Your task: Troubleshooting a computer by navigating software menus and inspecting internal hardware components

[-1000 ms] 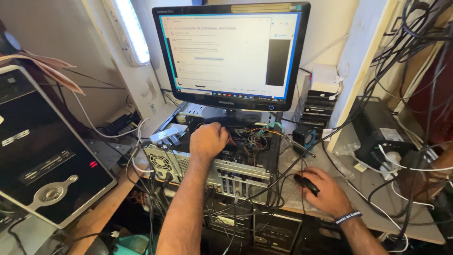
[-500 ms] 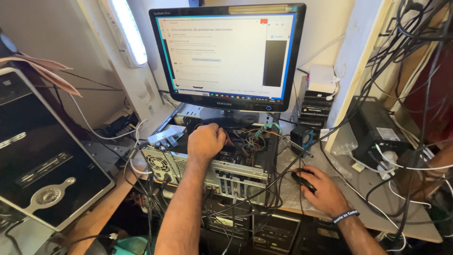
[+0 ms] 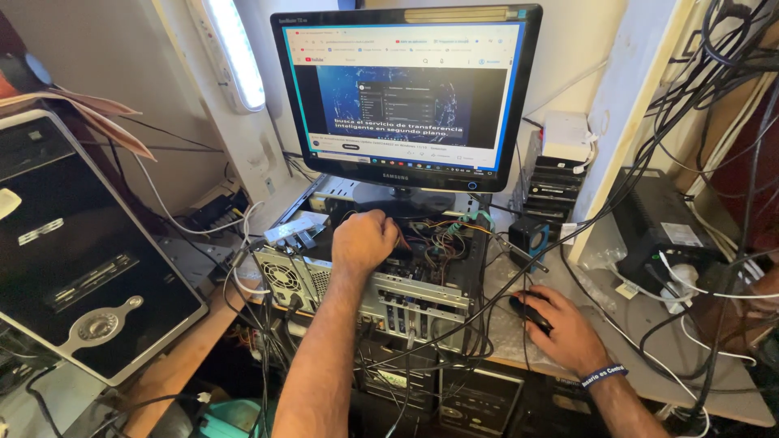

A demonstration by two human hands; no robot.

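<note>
The left hand [image 3: 365, 241] is curling its fingers closed inside the open computer case [image 3: 381, 280] at centre, grip hidden. The right hand [image 3: 564, 328] is resting lightly cupped over a black mouse [image 3: 526, 309] on the near right. A white box [image 3: 565, 135] is sitting right of the monitor [image 3: 406, 93].

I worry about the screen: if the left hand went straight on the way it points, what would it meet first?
Probably the monitor's base, just beyond the left hand inside the open computer case; depth is unclear.
</note>
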